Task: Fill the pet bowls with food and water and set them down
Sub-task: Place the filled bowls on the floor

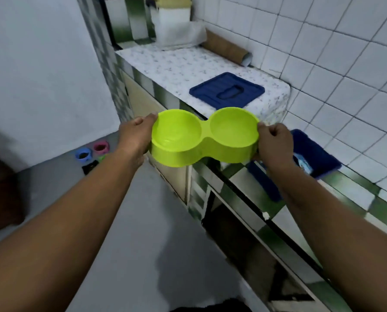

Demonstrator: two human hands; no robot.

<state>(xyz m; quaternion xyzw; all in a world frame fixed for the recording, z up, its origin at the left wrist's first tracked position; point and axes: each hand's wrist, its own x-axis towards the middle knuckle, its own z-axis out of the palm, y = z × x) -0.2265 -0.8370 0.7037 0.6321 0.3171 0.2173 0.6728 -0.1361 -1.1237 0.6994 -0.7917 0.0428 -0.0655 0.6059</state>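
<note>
A lime-green double pet bowl (204,137) hangs in the air in front of the counter edge, held level between both hands. My left hand (136,135) grips its left end and my right hand (273,144) grips its right end. The left cup holds a little clear water at its bottom; the right cup looks dry and bare. On the grey floor far to the left stand a blue bowl (83,154) and a pink bowl (101,147), each with dark food inside, and a bit of green shows beside them.
A tiled counter (165,64) runs along the right wall, with a dark blue lid (227,91) lying on it. A dark blue bin (311,154) sits open behind my right hand. A cardboard tube (227,48) and a white container (172,23) stand at the back.
</note>
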